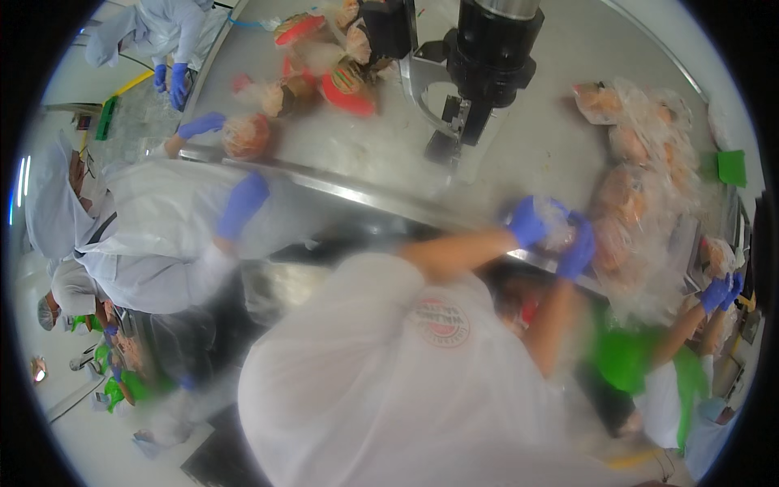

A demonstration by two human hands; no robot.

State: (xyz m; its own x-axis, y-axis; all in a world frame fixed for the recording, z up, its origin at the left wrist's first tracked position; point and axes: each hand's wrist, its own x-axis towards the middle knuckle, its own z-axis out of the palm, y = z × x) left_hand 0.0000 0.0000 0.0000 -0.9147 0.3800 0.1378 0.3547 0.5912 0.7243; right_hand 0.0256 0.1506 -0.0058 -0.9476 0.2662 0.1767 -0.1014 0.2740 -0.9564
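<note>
At the metal table's near edge, right of the middle, my blue-gloved left hand point(527, 222) and blue-gloved right hand point(578, 248) are close together. Between them is a see-through plastic bag point(555, 226), pinched by the fingers of both hands. Its contents are blurred, and I cannot make them out. Just right of my right hand lie several see-through bags point(629, 195) with pale orange-pink contents that look like raw meat.
A black machine with a metal bracket point(495, 57) hangs over the table point(341, 162). Bags with red parts point(349, 89) lie at the far left. A co-worker point(162, 235) stands left, hand by a bagged item point(246, 135); another person's gloved hands point(722, 290) work at right.
</note>
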